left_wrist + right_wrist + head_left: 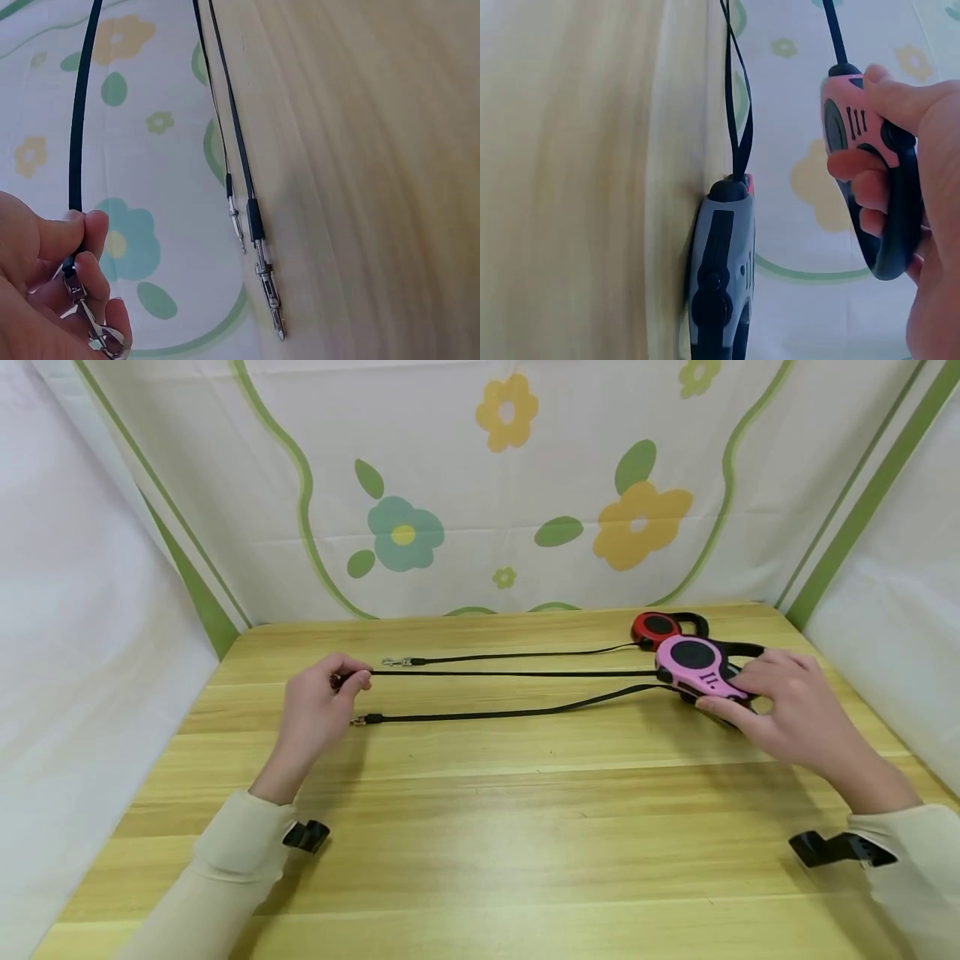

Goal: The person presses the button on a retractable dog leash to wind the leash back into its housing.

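My right hand (798,714) holds a pink retractable dog leash (874,135) by its black handle, with fingers curled through the loop. From its nose a black strap (517,674) runs taut to the left, raised over the table. Near the far end of that strap, my left hand (315,706) pinches it between thumb and forefinger. The metal snap hook (88,315) lies against the other fingers in the left wrist view. Below the pink leash, a grey retractable leash (735,225) rests on the table, mostly hidden in the head view.
A red retractable leash (641,631) lies farther back on the wooden table (480,827). Its strap (517,655) and the grey leash's strap (465,717) stretch leftward, each ending in a snap hook. Behind hangs a flowered white cloth (465,468); white cloth also flanks both sides.
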`<state>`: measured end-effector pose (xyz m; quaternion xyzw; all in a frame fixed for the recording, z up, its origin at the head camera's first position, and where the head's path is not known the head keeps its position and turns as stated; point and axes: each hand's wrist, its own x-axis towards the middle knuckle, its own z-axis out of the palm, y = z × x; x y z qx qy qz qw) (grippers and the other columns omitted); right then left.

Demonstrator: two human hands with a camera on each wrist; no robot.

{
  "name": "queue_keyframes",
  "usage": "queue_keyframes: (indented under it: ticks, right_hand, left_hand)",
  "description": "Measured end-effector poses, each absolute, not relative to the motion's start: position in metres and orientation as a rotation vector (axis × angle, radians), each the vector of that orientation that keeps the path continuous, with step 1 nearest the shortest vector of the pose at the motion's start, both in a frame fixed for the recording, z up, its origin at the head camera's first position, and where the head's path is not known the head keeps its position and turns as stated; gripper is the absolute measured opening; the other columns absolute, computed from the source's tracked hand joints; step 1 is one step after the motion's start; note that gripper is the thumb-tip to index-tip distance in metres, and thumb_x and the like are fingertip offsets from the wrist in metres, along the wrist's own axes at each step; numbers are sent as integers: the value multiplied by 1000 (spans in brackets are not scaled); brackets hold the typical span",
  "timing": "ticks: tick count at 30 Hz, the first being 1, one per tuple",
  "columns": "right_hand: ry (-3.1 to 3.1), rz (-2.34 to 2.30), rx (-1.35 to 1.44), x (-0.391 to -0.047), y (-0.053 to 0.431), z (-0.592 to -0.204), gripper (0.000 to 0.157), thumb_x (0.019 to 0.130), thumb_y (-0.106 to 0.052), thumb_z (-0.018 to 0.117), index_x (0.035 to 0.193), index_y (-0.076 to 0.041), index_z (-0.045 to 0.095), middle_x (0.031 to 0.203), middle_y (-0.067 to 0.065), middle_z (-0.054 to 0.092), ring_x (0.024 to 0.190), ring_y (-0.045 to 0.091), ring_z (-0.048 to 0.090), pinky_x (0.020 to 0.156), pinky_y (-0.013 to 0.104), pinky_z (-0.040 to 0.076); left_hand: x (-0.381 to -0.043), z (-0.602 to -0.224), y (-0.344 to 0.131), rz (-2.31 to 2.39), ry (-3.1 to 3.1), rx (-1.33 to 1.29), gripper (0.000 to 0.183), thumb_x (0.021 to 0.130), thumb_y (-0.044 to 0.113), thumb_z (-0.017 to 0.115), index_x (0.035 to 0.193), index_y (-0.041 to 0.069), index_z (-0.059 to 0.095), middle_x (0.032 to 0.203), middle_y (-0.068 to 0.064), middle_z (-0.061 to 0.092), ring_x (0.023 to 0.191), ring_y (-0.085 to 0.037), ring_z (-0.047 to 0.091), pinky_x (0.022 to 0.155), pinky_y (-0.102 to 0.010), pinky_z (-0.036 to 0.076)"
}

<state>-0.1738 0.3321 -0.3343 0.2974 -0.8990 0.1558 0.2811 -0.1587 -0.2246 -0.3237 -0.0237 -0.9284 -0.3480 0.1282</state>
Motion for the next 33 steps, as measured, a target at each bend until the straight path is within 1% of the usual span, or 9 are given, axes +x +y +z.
queue_keyframes:
  ticks: [4, 6, 10, 13, 16, 19, 24, 26, 33]
  right_hand:
    - [-2367, 466, 819, -187, 333, -333, 47, 87, -42, 86, 59, -18, 57, 63, -4, 53, 71, 12, 45, 74, 33, 33]
    - [-2385, 492, 805, -192, 333, -332, 44, 83, -34, 89, 59, -20, 56, 62, -7, 50, 71, 9, 42, 73, 30, 32]
    - [-2445, 552, 716, -201, 333, -331, 40, 81, -27, 92, 60, -20, 58, 65, -7, 52, 74, 5, 42, 74, 28, 31]
    - [-2514, 608, 610, -207, 330, -331, 33, 84, -25, 89, 64, -12, 66, 74, 6, 67, 80, 13, 51, 77, 28, 34]
    - [-2604, 661, 482, -212, 328, -330, 26, 89, -24, 84, 83, 0, 78, 96, 24, 76, 92, 29, 60, 84, 33, 37]
    - [-2640, 671, 434, -216, 330, -331, 36, 93, -27, 81, 100, 8, 79, 108, 31, 75, 99, 37, 60, 87, 39, 38]
    - [-2590, 639, 506, -221, 329, -333, 24, 89, -21, 86, 87, 2, 79, 98, 24, 77, 91, 11, 52, 83, 33, 38]
    - [-2583, 635, 528, -222, 327, -332, 22, 88, -20, 86, 88, 2, 80, 97, 22, 77, 91, 10, 50, 83, 35, 38]
    - [-2648, 698, 473, -223, 323, -325, 40, 94, -26, 82, 109, 11, 77, 115, 32, 72, 108, 40, 57, 95, 55, 40]
  left_hand:
    - [-170, -325, -225, -965, -2708, -116, 23, 112, 17, 56, 121, 6, 73, 108, -15, 79, 75, -24, 59, 65, -31, 46]
    - [-176, -325, -226, -943, -2704, -132, 24, 112, 16, 55, 124, 5, 73, 109, -16, 80, 75, -25, 56, 68, -33, 44]
    - [-189, -323, -222, -952, -2685, -76, 25, 112, 17, 54, 126, 6, 72, 110, -15, 80, 78, -29, 60, 87, -40, 45]
    - [-199, -322, -216, -975, -2654, 14, 24, 112, 19, 55, 125, 6, 72, 111, -14, 79, 80, -31, 60, 113, -52, 37]
    - [-208, -323, -211, -1020, -2624, 82, 23, 111, 19, 56, 122, 7, 72, 113, -15, 79, 88, -35, 61, 124, -58, 25]
    - [-212, -324, -211, -1079, -2604, 117, 23, 111, 20, 56, 122, 7, 72, 116, -15, 78, 105, -38, 65, 115, -51, 35]
    - [-216, -323, -214, -1153, -2581, 156, 25, 111, 23, 57, 124, 8, 73, 119, -13, 78, 127, -35, 64, 99, -43, 44]
    - [-218, -322, -216, -1176, -2563, 167, 25, 111, 23, 58, 123, 8, 74, 119, -12, 78, 129, -33, 64, 95, -41, 46]
    - [-221, -324, -217, -1162, -2567, 169, 24, 110, 24, 60, 121, 10, 75, 118, -11, 79, 115, -28, 68, 73, -29, 43]
